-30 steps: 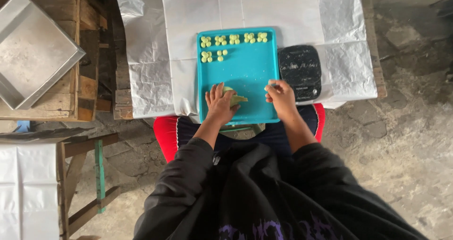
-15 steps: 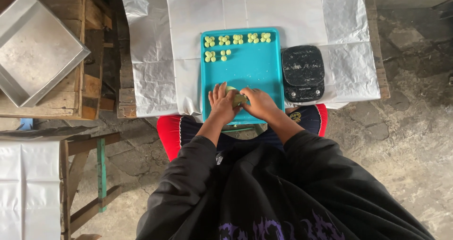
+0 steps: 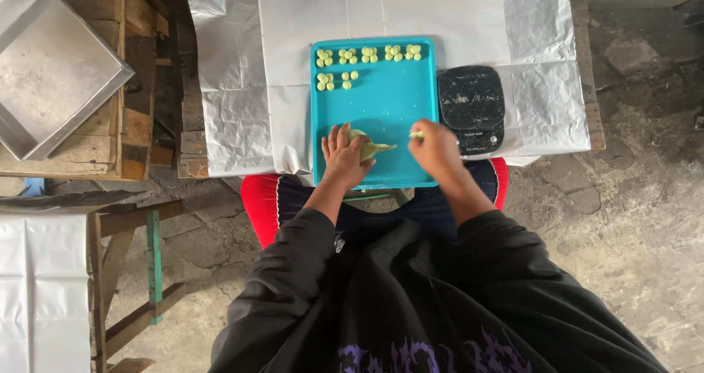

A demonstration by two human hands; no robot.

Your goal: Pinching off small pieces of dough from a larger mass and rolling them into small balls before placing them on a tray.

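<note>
A teal tray lies on a white sheet in front of me. My left hand presses on a pale green lump of dough at the tray's near edge. My right hand sits to the right of the lump and pinches a small green piece of dough between its fingertips. Several small yellow-green dough balls, grouped in clusters, line the tray's far edge, with a few more in a second row at the left.
A black kitchen scale stands right of the tray. The white sheet covers the table. A metal baking pan rests on a wooden stand at the left. Red seat edges show under my legs; the floor is cracked concrete.
My right hand went from the tray's right side to the dough lump, then drew back to the right holding a small pinched-off piece. My left hand stayed on the lump.
</note>
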